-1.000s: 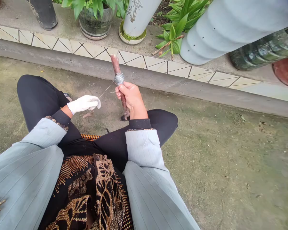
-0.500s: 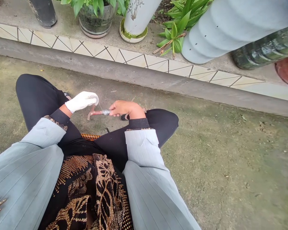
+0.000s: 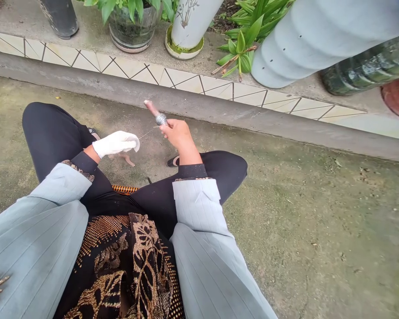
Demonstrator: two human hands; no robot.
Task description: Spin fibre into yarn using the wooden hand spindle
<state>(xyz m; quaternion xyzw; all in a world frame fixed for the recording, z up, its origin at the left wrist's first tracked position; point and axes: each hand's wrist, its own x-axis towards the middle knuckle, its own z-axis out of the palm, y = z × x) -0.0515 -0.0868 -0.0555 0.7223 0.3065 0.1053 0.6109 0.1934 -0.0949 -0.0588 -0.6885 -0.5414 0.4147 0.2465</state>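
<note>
Stick [image 3: 151, 107] swung from level to tilted away; our right hand [image 3: 179, 134] grips it, left hand [image 3: 116, 143] pinches wire [image 3: 161, 119]; turn likely added.

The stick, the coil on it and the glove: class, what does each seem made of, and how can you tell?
Stick: probably wood, matte, reddish-brown with a pale end. Coil: likely metal wire, silvery with a sheen, in thin turns. Glove: apparently fabric, dull white, soft-edged; weave unclear.

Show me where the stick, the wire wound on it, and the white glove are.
Stick [image 3: 151, 107]: head view, on its exposed length beyond the wire.
Wire [image 3: 161, 119]: head view, middle of the wound coil.
White glove [image 3: 115, 143]: head view, on its back.
</note>
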